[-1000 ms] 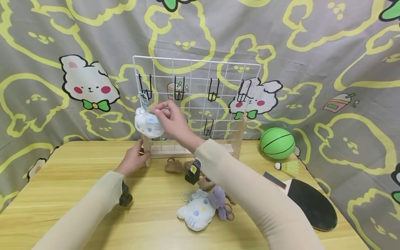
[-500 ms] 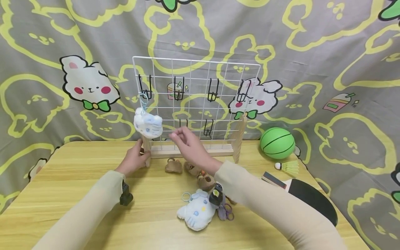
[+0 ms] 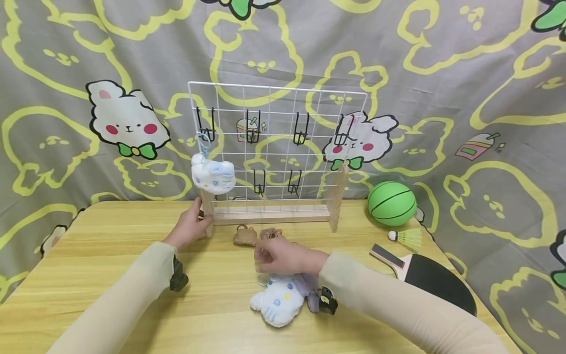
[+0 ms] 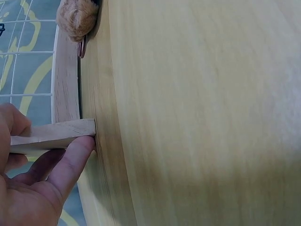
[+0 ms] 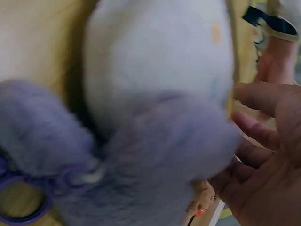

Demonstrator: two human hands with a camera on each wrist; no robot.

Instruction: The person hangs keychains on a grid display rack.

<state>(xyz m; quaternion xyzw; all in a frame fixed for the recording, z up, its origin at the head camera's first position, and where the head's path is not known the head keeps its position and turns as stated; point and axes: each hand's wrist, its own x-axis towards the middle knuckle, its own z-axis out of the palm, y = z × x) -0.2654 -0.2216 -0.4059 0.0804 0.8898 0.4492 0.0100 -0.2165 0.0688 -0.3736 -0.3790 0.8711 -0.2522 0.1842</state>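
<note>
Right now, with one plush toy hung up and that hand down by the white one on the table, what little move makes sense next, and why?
Probably close the right hand on the blue key ring of the white plush toy and lift it. The hand hovers just above that ring, one plush already hangs from a black hook, other hooks are bare, and the left hand holds the rack's wooden foot.

White plush (image 3: 279, 301) with purple plush (image 3: 309, 290) on yellow wood-grain table (image 3: 110, 295); white wire grid (image 3: 277, 147), green ball (image 3: 391, 203), grey-yellow cartoon backdrop (image 3: 464, 73).

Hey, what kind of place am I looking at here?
Probably a home craft or play corner: a cartoon-rabbit fabric backdrop, a white wire grid rack hung with a white plush keychain, and a green ball.
</note>
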